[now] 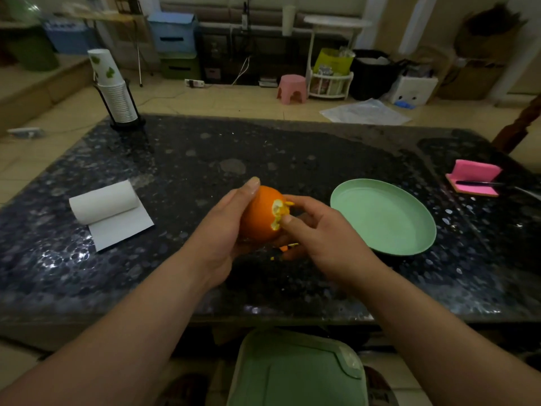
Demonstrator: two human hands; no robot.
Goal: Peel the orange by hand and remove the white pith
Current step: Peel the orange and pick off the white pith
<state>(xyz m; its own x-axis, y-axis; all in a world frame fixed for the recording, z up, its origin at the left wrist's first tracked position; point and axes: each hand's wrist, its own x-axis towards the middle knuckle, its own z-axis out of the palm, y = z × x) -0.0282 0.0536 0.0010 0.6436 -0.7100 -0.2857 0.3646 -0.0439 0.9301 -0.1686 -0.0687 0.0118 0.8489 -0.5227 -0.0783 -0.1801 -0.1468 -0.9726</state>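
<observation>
Orange is held just left of the green plate by the left hand, whose fingers are curled tight around it. Torn peel on the side facing the plate is pinched between thumb and curled fingers of the right hand.

Cannot see the left flank or underside of the orange, covered by the left hand. Beyond the thumb, nothing visible of that hand's digits, tucked behind the fruit. Only partly in view: fingers of the right hand, tips lost against the orange. Too small to name: orange-yellow scraps beneath the hands. Cut off at the right edge: the bench and the tip of a dark tool on a pink pad. Cut by the bottom edge: both forearms and a green object, kind unclear. Blurred beyond the bench: floor clutter.
</observation>
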